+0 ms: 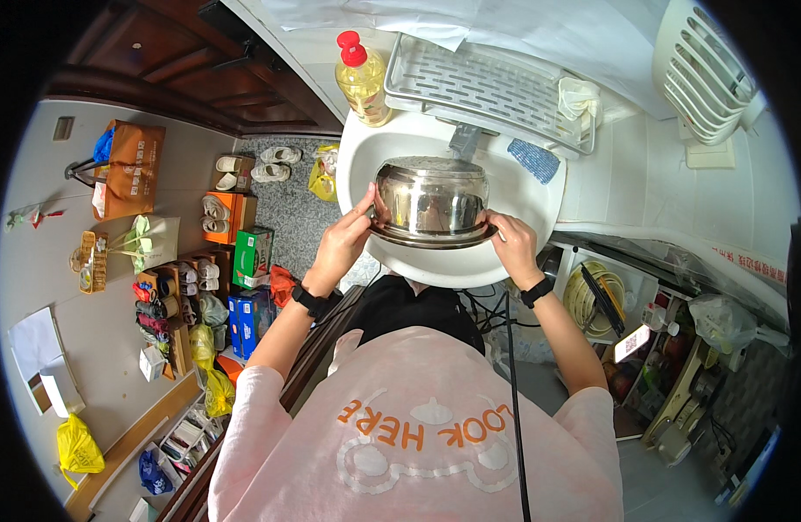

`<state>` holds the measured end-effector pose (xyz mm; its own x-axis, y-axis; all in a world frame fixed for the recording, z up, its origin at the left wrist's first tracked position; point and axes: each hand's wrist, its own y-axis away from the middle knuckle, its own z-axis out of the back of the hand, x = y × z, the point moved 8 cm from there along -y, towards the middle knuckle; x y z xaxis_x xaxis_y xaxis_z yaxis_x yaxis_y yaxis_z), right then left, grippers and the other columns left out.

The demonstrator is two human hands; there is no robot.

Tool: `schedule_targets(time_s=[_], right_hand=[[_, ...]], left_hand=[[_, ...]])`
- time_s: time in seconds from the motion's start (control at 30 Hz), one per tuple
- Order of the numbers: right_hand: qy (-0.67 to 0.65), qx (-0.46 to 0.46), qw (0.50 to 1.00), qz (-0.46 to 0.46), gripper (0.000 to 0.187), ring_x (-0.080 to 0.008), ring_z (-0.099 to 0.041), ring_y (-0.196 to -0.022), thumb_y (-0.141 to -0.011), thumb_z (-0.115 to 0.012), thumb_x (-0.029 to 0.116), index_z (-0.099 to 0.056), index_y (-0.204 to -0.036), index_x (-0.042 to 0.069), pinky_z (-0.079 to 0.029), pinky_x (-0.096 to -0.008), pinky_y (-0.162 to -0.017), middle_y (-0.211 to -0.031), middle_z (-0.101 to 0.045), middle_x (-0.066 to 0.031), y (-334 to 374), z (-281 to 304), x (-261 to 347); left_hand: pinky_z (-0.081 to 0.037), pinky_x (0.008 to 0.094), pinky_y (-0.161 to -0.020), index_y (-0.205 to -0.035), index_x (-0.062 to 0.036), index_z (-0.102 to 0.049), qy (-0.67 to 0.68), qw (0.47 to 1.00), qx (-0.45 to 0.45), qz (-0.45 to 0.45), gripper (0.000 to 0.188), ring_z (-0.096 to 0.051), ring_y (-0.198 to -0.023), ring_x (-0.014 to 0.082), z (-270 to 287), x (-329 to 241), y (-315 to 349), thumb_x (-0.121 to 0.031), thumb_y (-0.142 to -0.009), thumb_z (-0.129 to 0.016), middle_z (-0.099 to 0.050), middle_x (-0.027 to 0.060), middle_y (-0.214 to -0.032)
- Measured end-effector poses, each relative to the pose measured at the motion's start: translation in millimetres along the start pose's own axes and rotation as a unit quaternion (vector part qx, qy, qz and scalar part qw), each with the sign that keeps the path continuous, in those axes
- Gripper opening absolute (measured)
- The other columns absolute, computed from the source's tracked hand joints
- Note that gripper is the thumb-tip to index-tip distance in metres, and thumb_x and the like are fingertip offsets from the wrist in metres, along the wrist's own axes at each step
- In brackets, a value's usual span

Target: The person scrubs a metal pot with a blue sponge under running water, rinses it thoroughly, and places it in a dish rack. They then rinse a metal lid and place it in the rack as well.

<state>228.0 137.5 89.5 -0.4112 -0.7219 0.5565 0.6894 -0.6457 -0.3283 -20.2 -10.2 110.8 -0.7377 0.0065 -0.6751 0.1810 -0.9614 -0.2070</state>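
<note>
A shiny stainless steel pot (pixel 431 202) is held over the white washbasin (pixel 540 228). It is tipped over, its flat base on the far side and its rim toward me. My left hand (pixel 347 233) grips the pot's left side at the rim, fingers partly hidden by the metal. On the right side, my right hand (pixel 513 239) holds the rim by its edge, thumb and fingers closed round it. The tap (pixel 464 141) stands just behind the pot. The inside of the pot cannot be seen.
Behind the basin are a yellow liquid bottle (pixel 362 83) with a red cap, a grey dish rack (pixel 479 87) and a blue cloth (pixel 534 161). A black cable (pixel 512 374) hangs before me. Shoes and boxes (pixel 253 252) stand left; a cluttered shelf (pixel 644 304) stands right.
</note>
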Motion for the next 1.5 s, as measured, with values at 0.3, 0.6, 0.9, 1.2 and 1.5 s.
schedule_targets(time_s=[0.3,0.6,0.9,1.2,1.5], right_hand=[[-0.072,0.025,0.995,-0.058,0.018,-0.0272,-0.067,-0.076,-0.077,-0.072,0.004,-0.060,-0.091,0.004,-0.053,-0.0360,-0.064,-0.087,-0.069,-0.0094,2.6,1.8,9.8],[-0.206,0.036,0.962,-0.175,0.032,-0.0169,-0.066,-0.069,-0.084,-0.073,0.012,-0.059,-0.112,0.003,-0.052,-0.0277,-0.062,-0.082,-0.069,-0.0092,-3.8,-9.1,2.7],[-0.402,0.061,0.884,-0.231,0.025,-0.0024,-0.049,-0.063,-0.090,-0.068,0.010,-0.057,-0.111,0.002,-0.041,-0.0188,-0.057,-0.077,-0.060,0.0026,-17.3,-12.2,11.2],[-0.426,-0.067,0.841,-0.326,0.022,-0.0028,-0.049,-0.066,-0.094,-0.063,0.011,-0.055,-0.112,0.002,-0.039,-0.0193,-0.058,-0.075,-0.056,0.0034,18.1,36.9,26.9],[-0.368,-0.240,0.818,-0.373,0.020,-0.0033,-0.053,-0.069,-0.094,-0.063,0.012,-0.056,-0.110,0.002,-0.042,-0.0194,-0.062,-0.079,-0.059,0.0021,112.8,117.8,66.1]], left_hand=[[-0.055,0.0311,-0.079,-0.091,0.0024,-0.054,0.085,0.992,0.008,0.096,0.020,-0.069,-0.096,0.0243,13.2,-3.9,-0.2,0.007,-0.079,-0.069,-0.058,0.0131,-0.133],[-0.045,0.0219,-0.060,-0.083,-0.0030,-0.049,0.175,0.934,0.076,0.301,0.026,-0.054,-0.071,0.0017,25.0,8.2,12.6,-0.007,-0.083,-0.075,-0.054,-0.0028,-0.074],[-0.054,0.0241,-0.058,-0.094,-0.0026,-0.058,0.262,0.877,0.091,0.393,0.017,-0.063,-0.065,0.0084,41.6,19.7,11.8,-0.017,-0.090,-0.068,-0.065,0.0038,-0.075],[-0.051,0.0202,-0.054,-0.095,-0.0017,-0.057,0.284,0.869,0.226,0.336,0.023,-0.060,-0.061,0.0062,18.8,1.5,-17.0,-0.022,-0.091,-0.067,-0.060,0.0005,-0.071],[-0.054,0.0208,-0.056,-0.097,-0.0056,-0.053,0.362,0.837,0.316,0.261,0.014,-0.062,-0.064,0.0063,-19.2,-67.6,-24.9,-0.012,-0.092,-0.064,-0.065,0.0021,-0.075]])
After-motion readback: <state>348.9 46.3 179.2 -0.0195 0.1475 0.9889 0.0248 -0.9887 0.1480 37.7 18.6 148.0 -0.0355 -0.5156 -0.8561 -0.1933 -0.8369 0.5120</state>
